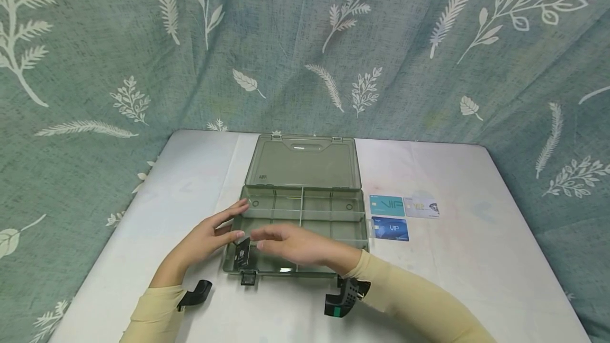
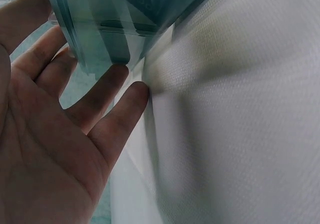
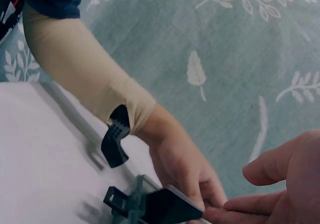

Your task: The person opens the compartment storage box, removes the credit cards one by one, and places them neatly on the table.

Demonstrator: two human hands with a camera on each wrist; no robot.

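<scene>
A green see-through compartment box (image 1: 333, 232) lies with its lid (image 1: 305, 163) folded back. Inside its front left compartment, a black card (image 1: 242, 253) leans at a tilt, its upper edge above the rim. My left hand (image 1: 205, 240) rests at the box's left side, fingers spread and extended along the wall; the left wrist view shows the fingertips against that side. Over the left half of the box is my right hand (image 1: 295, 245), thumb apart from the fingers. Its fingertips (image 3: 215, 215) are right at the card's corner in the right wrist view.
Right of the box lie a teal card (image 1: 387, 205), a silver-grey card (image 1: 422, 207) and a blue card (image 1: 391, 228), all flat on the white table (image 1: 476, 258). A latch (image 1: 248, 278) sticks out from the box's front. Patterned green cloth (image 1: 305, 68) hangs behind.
</scene>
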